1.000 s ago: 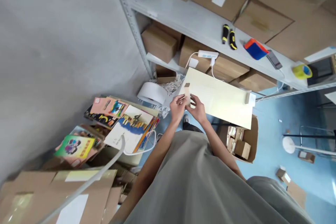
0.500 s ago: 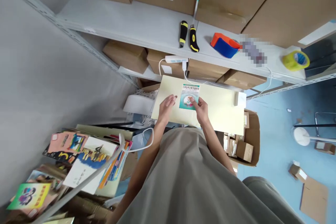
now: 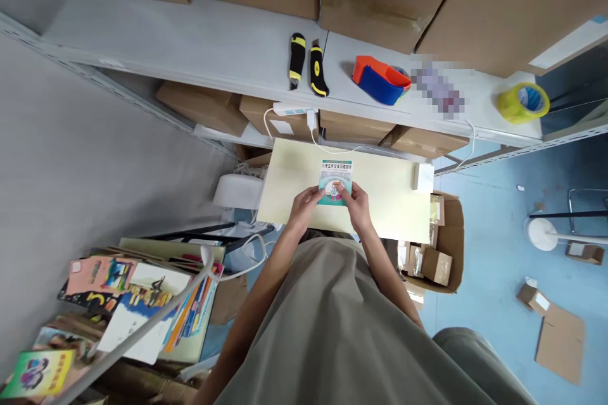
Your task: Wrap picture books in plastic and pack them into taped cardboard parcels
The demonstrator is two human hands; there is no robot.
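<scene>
A small booklet (image 3: 336,176) with a teal and white cover, Chinese lettering along its top and a cartoon figure in an oval, is held over the pale yellow tabletop (image 3: 389,202). My left hand (image 3: 304,205) grips its lower left edge, thumb on the cover. On the lower right side, my right hand (image 3: 356,205) pinches it with the thumb lying across the front. The fingers behind the booklet are hidden.
Behind the table, a grey shelf (image 3: 190,38) bears two utility knives (image 3: 297,60), a blue and orange tape dispenser (image 3: 381,81) and yellow tape (image 3: 522,103). A white box (image 3: 423,177) sits at the table's right end. Book piles (image 3: 137,323) lie left; an open carton (image 3: 456,247) stands right.
My left hand has come in from beside the booklet and taken hold of its left edge. The right hand keeps its grip. The whole view has shifted somewhat.
</scene>
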